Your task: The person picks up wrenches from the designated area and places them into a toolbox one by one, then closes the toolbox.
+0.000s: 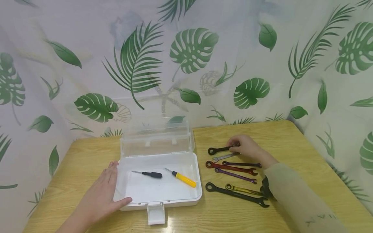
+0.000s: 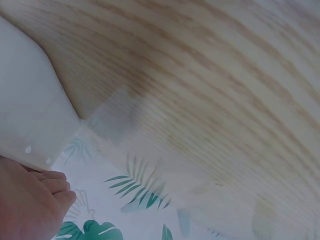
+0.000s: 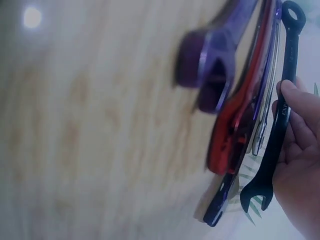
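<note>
My right hand (image 1: pixel 246 147) pinches a black combination wrench (image 3: pixel 280 125) between thumb and fingers, at the far end of a row of wrenches. Just nearer lies a silver wrench (image 1: pixel 225 157). A red wrench (image 1: pixel 230 167) and two purple ones come after it. My left hand (image 1: pixel 102 187) rests with straight fingers along the left wall of a white toolbox (image 1: pixel 192 202), its thumb over the front rim. Inside the box lie a black screwdriver (image 1: pixel 151 174) and a yellow-handled screwdriver (image 1: pixel 185 179).
The box's clear lid (image 1: pixel 157 145) stands raised at the back, and its front latch (image 1: pixel 156 213) hangs down. Nearer the front right lie a gold wrench (image 1: pixel 244 190) and a long black wrench (image 1: pixel 233 194). A dark object (image 1: pixel 265 187) sits partly behind my right sleeve. A leaf-patterned cloth hangs behind the table.
</note>
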The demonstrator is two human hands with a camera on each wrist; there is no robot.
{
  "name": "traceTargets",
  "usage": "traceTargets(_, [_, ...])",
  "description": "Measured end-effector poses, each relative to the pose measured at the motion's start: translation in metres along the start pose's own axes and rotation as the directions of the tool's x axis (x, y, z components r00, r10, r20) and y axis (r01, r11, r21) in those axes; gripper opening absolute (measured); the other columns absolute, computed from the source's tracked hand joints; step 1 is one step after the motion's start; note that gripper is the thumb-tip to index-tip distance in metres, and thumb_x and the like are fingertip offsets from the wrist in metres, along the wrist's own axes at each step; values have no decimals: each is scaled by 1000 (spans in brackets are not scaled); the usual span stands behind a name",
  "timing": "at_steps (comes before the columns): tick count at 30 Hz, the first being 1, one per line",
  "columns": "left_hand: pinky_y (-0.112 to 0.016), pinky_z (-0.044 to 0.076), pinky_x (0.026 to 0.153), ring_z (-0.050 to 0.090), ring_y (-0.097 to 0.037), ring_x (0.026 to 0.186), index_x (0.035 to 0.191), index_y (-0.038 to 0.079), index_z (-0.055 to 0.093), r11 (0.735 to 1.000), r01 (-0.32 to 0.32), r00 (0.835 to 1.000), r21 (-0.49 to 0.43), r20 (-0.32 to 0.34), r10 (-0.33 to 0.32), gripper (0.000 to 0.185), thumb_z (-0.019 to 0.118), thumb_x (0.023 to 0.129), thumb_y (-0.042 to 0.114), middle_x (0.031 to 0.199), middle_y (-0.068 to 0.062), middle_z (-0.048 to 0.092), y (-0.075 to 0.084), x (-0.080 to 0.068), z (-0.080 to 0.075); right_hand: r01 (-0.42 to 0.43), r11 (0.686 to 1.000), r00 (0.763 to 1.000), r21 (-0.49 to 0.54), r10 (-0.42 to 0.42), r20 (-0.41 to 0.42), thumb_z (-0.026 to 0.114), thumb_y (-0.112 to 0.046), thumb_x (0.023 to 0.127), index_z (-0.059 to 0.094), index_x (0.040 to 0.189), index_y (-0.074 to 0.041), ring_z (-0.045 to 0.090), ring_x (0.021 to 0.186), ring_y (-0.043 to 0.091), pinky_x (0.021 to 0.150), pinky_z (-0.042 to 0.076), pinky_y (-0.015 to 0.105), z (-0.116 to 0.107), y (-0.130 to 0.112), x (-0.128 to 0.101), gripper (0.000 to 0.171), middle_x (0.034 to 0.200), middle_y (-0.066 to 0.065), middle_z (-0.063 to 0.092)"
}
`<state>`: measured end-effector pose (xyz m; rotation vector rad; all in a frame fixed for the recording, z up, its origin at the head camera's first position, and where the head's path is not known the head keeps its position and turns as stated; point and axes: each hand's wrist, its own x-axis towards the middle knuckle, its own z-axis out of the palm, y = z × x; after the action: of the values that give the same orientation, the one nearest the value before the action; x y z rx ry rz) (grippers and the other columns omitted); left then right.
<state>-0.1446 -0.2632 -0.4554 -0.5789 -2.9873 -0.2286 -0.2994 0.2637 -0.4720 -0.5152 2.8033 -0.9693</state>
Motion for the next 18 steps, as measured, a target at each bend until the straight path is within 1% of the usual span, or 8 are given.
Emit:
traceTargets(5, [-63, 37, 125, 33, -52, 155, 157, -20, 29, 1000, -2, 1000, 10, -2, 2, 121, 73, 87, 69, 168, -34, 31, 0, -1, 0, -11, 1000, 1000, -2, 11, -13, 71, -4, 98, 78, 107, -3, 68, 91, 21, 81, 56, 36, -2, -3, -1, 11, 101, 11, 77])
traceTargets(11, [-63, 38, 124, 33, -51, 156, 157, -19, 29, 1000, -5, 1000, 12, -5, 5, 121, 74, 86, 69, 169, -32, 31, 0, -1, 0, 1, 1000, 999, -12, -1, -32, 72, -4, 99, 79, 109, -3, 67, 87, 18, 75, 55, 32, -7, -9, -3, 12, 101, 12, 78])
traceTargets(14, [-63, 38, 124, 33, -51, 156, 157, -19, 29, 1000, -10, 1000, 13, -9, 10, 121, 74, 86, 69, 169, -32, 31, 0, -1, 0, -1, 1000, 999, -18, 0, -42, 72, -4, 98, 79, 108, -3, 67, 87, 18, 75, 55, 31, -9, -15, -3, 12, 101, 12, 78])
traceTargets(18, [-63, 37, 124, 32, -51, 156, 157, -19, 29, 1000, -2, 1000, 10, 0, 2, 121, 73, 87, 69, 169, -32, 30, 0, -1, -1, 9, 999, 998, -36, -11, -58, 73, -4, 98, 80, 107, -4, 68, 89, 20, 77, 55, 32, -12, -23, -2, 11, 101, 11, 79])
